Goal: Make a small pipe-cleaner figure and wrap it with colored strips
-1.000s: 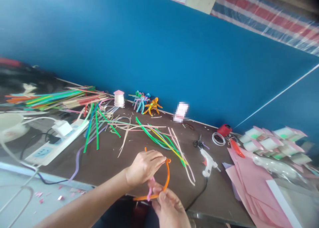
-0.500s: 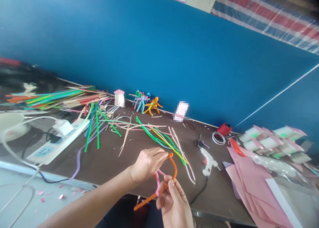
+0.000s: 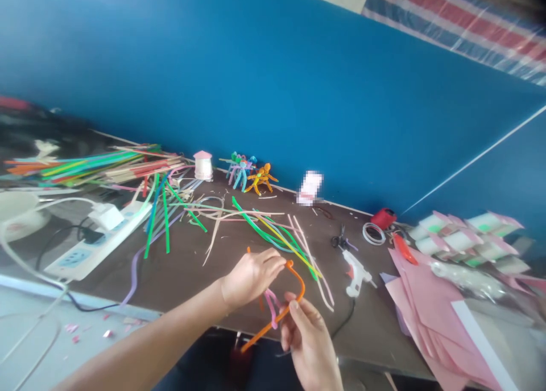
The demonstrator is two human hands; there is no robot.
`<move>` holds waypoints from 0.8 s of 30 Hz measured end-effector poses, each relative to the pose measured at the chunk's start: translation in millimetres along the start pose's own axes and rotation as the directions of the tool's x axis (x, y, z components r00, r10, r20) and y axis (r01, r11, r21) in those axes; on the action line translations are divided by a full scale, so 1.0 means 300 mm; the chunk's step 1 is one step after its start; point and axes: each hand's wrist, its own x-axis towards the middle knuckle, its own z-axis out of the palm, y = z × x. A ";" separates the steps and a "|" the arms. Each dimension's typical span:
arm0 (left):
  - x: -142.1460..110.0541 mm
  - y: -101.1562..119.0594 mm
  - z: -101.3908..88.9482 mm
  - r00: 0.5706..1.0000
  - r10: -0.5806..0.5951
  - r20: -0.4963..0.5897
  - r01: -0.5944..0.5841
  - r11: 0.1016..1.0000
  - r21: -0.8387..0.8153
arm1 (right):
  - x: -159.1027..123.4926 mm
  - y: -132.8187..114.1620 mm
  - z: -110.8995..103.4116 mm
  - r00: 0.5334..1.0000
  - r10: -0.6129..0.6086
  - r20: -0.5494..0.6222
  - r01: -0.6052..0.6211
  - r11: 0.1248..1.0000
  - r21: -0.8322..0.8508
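My left hand [image 3: 256,274] is closed on one end of an orange pipe cleaner [image 3: 302,283], whose tip curls beside the fingertips. A short orange end also sticks up behind that hand. Lower and to the right, my right hand [image 3: 307,331] pinches the orange pipe cleaner between thumb and fingers, and its straight tail points down to the left. A pink pipe cleaner [image 3: 272,311] hangs bent between the hands and crosses the orange one. Part of it is hidden by my left hand. Both hands are over the front edge of the dark table [image 3: 191,288].
Loose green, yellow and pink pipe cleaners [image 3: 277,231] lie ahead. Small pipe-cleaner figures [image 3: 261,180] stand by the wall. A glue gun [image 3: 356,274], scissors [image 3: 340,240] and pink sheets [image 3: 422,311] are at the right. A power strip [image 3: 100,243] with cables sits left.
My right hand has moved slightly right and down, and the orange tail swung a little right. An orange end has come into view behind my left hand. Both hands keep their hold.
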 end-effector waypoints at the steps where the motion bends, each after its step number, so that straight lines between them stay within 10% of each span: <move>1: 0.004 0.004 0.000 1.000 -0.030 -0.004 0.030 1.000 0.003 | 0.009 0.008 -0.001 1.000 -0.014 -0.006 0.014 1.000 -0.025; 8: 0.006 0.018 0.014 0.998 -0.023 0.058 0.020 0.999 0.045 | 0.023 0.025 0.013 0.996 -0.043 0.074 0.053 0.988 -0.146; 15: -0.028 -0.025 0.007 0.998 0.019 -0.062 -0.020 1.000 -0.022 | -0.048 -0.084 0.006 0.920 0.293 0.261 -0.328 0.939 0.105; 20: -0.035 -0.003 -0.008 0.984 -0.109 -0.138 0.060 0.947 -0.317 | -0.058 -0.108 -0.052 0.923 0.283 0.260 -0.173 0.910 -0.377; 24: -0.023 0.035 -0.011 0.917 -0.367 0.156 0.372 0.647 -0.665 | -0.036 -0.165 -0.076 0.950 0.173 0.260 0.070 0.693 -0.718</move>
